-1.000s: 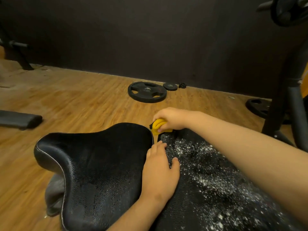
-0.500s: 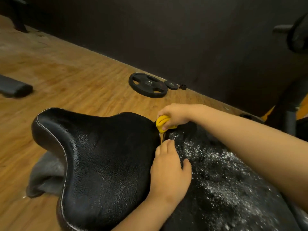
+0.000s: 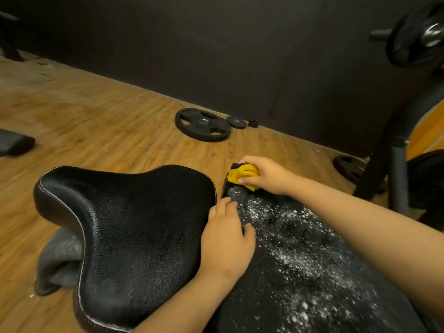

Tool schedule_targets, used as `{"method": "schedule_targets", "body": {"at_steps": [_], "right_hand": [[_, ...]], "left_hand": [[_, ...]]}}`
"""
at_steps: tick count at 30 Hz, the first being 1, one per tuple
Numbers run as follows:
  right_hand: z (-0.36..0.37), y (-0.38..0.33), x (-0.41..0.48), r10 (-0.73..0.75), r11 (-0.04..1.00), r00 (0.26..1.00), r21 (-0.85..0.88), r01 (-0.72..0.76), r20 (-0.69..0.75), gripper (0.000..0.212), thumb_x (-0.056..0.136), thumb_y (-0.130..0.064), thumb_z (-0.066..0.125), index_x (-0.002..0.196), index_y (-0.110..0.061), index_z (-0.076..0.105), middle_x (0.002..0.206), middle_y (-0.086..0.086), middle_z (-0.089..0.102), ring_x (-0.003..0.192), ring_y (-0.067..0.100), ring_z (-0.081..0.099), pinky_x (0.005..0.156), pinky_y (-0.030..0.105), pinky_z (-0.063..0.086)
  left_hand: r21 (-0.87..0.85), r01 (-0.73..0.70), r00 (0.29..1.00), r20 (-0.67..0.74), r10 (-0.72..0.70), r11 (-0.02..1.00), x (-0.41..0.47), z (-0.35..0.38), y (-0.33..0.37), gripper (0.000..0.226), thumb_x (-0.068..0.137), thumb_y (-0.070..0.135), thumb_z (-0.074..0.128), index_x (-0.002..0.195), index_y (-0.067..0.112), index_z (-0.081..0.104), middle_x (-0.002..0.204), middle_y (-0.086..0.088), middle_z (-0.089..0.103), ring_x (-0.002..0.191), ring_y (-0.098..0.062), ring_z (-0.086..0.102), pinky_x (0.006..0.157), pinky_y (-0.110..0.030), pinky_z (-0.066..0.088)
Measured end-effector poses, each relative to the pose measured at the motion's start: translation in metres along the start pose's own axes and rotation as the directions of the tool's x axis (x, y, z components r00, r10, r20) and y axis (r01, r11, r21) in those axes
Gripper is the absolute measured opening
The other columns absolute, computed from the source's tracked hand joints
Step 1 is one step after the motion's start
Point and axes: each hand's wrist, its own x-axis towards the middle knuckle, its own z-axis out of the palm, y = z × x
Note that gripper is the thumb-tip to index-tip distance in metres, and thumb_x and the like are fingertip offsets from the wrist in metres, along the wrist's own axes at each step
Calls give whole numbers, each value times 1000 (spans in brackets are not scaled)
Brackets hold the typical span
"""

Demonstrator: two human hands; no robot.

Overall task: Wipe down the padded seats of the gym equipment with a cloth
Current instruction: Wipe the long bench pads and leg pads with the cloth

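Observation:
Two black padded seats lie side by side below me. The left seat pad (image 3: 134,231) is glossy, with white stitching along its edge. The right seat pad (image 3: 312,267) is speckled with white flecks. My right hand (image 3: 266,175) grips a bunched yellow cloth (image 3: 241,176) at the far end of the right pad. My left hand (image 3: 227,239) rests flat along the gap between the two pads, fingers straight and pointing away from me.
A large black weight plate (image 3: 203,128) and a small plate (image 3: 236,122) lie on the wooden floor by the dark wall. A black machine frame (image 3: 394,150) with another plate (image 3: 349,165) stands at right. A grey cloth (image 3: 57,258) hangs under the left seat. A black pad (image 3: 14,143) is at far left.
My right hand with the yellow cloth has shifted slightly right along the far end of the speckled pad. My left hand stays on the gap. The view has tilted and moved.

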Motion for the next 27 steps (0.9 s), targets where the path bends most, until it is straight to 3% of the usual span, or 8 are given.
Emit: {"method": "schedule_targets", "body": {"at_steps": [3, 9, 11, 16, 19, 22, 24, 27], "right_hand": [[-4, 29, -21, 94, 993, 982, -49, -103, -167, 28, 85, -27, 70, 110, -19, 58, 106, -2, 57, 99, 16, 52, 82, 28, 38], [2, 54, -21, 231, 957, 878, -66, -283, -419, 28, 88, -29, 67, 110, -13, 59, 107, 7, 60, 101, 26, 55, 74, 31, 37], [5, 48, -21, 193, 962, 884, -92, -255, -425, 28, 87, -29, 67, 110, -14, 59, 107, 7, 61, 99, 25, 56, 75, 31, 39], [12, 47, -52, -4, 998, 956, -54, -12, -294, 31, 87, -29, 68, 114, -16, 59, 109, 0, 60, 101, 16, 52, 79, 27, 35], [-1, 75, -53, 142, 982, 921, -64, -177, -363, 33, 88, -30, 67, 115, -14, 58, 112, 4, 60, 107, 22, 52, 85, 33, 40], [-9, 97, -50, 304, 930, 840, -52, -365, -449, 28, 88, -28, 66, 109, -11, 59, 109, 10, 62, 105, 29, 55, 77, 33, 39], [-5, 94, -51, 303, 929, 828, -46, -366, -472, 27, 88, -28, 66, 109, -12, 59, 108, 8, 62, 103, 28, 55, 74, 32, 39], [4, 73, -57, 189, 976, 879, -16, -218, -438, 31, 88, -29, 67, 114, -14, 59, 109, 4, 61, 101, 22, 54, 76, 30, 38]], "left_hand": [[25, 0, 1000, 2, 0, 1000, 0, 0, 0, 52, 97, 34, 49, 144, 18, 37, 155, 6, 25, 140, -9, 24, 104, -18, 32], [75, -9, 1000, 23, 7, 997, 0, -3, 2, 49, 97, 32, 48, 143, 20, 39, 152, 9, 29, 138, -6, 24, 102, -17, 29], [96, -18, 999, 31, 15, 995, 0, -4, 1, 49, 97, 32, 48, 143, 20, 39, 151, 10, 30, 137, -5, 25, 99, -15, 28], [143, -28, 999, 22, 25, 989, 1, -3, 0, 47, 96, 33, 50, 141, 24, 41, 149, 14, 32, 135, -2, 28, 88, -10, 23], [155, -24, 1000, 17, 22, 988, 2, -2, 0, 46, 96, 33, 50, 140, 25, 42, 147, 14, 34, 136, -4, 29, 92, -14, 26], [161, -18, 1000, 9, 17, 987, 2, -2, -1, 46, 95, 32, 51, 140, 26, 43, 146, 15, 35, 134, -4, 31, 92, -16, 29], [159, -13, 1000, 5, 13, 987, 1, -1, 0, 45, 95, 32, 51, 139, 26, 43, 146, 15, 35, 132, -3, 33, 91, -17, 31], [162, -7, 1000, -2, 7, 987, 2, 0, 0, 45, 95, 32, 52, 138, 26, 44, 145, 15, 37, 131, -4, 34, 90, -19, 33]]}}
